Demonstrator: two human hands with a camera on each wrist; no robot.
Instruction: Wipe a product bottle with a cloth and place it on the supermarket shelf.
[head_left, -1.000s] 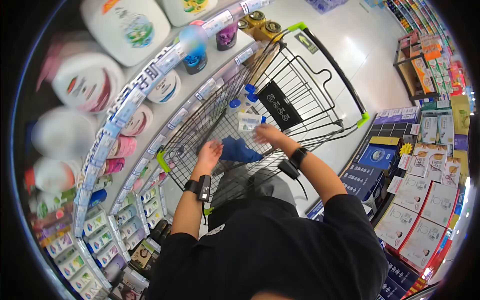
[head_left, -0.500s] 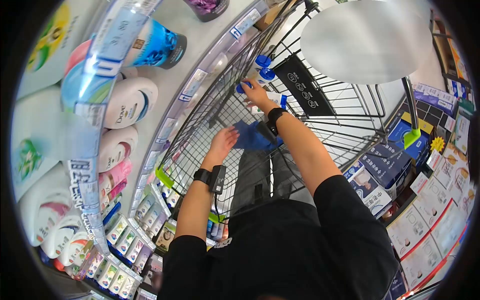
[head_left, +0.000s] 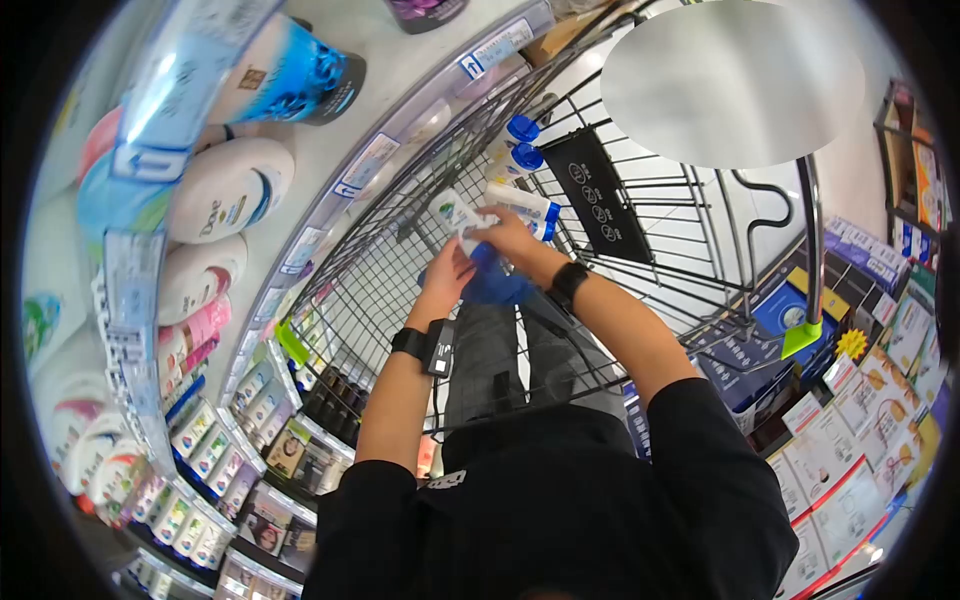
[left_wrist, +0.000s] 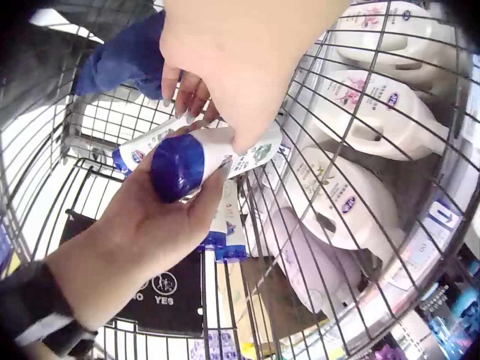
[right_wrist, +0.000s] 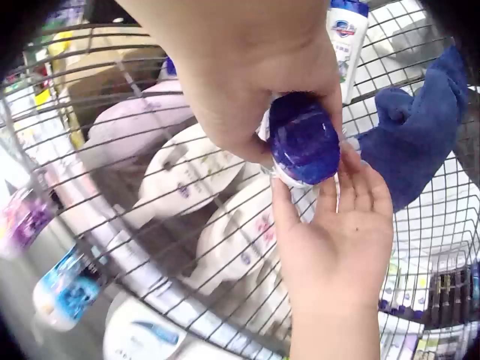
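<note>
Over the shopping cart (head_left: 365,270), both hands are on one white bottle (head_left: 452,212) with a blue cap (right_wrist: 304,139). My right hand (head_left: 510,240) grips it near the cap, its fingers wrapped round the sides. Thumb on one side and fingers on the other, my left hand (left_wrist: 232,60) holds the bottle's body. In the right wrist view the cap faces the camera and hides most of the body. A dark blue cloth (right_wrist: 409,127) hangs just beyond the hands. Several similar white bottles with blue caps (head_left: 524,158) are in the cart beside the right hand.
A black panel (head_left: 600,195) with printed icons is fixed to the cart's wire. On the left, shelves hold large white jugs (left_wrist: 352,195) and body-wash bottles (head_left: 235,190) close to the cart's side. Stacked boxes (head_left: 830,450) stand on the right.
My right hand reached from the near white bottle to a blue cap farther in, then brought that bottle back toward me. My left hand has come in to hold it too.
</note>
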